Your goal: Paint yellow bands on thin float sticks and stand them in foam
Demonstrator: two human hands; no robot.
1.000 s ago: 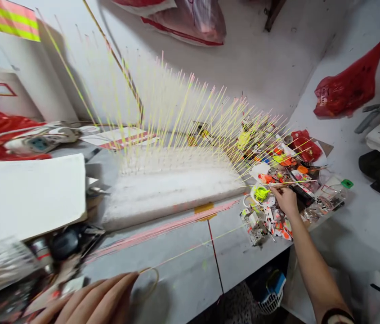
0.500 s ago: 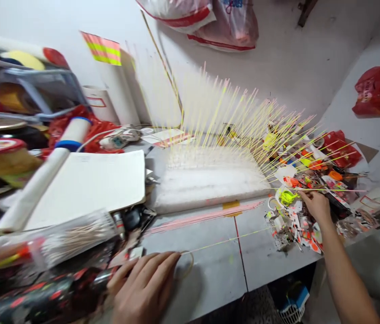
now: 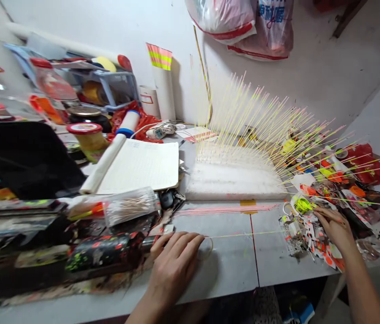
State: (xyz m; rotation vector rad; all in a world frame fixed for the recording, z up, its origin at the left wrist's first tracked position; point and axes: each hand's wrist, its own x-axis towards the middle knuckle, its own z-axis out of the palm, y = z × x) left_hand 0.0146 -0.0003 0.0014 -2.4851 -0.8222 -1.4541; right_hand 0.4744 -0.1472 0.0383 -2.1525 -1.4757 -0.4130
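Observation:
My left hand lies at the metal front end of a paint-spotted black cylindrical tool, its fingers closed together. From its fingertips a thin yellow-green rod runs right, low over the table, towards a pile of scraps. A pale thin loop stands beside those fingertips. At the right, my right hand reaches over the orange and white scraps with its fingers pinched; what they hold is too small to make out. A bright yellow coil sits just left of its fingertips.
A white foam block bristles with many thin pink and yellow rods. Pink rods lie along its front. An open notebook, a bag of cotton swabs and a red-lidded jar stand left. Plastic bags hang above.
The view has swung left, so the scene sits further right and more of the left side shows. My left hand stays at the tool; my right hand stays by the coil, fingers still pinched.

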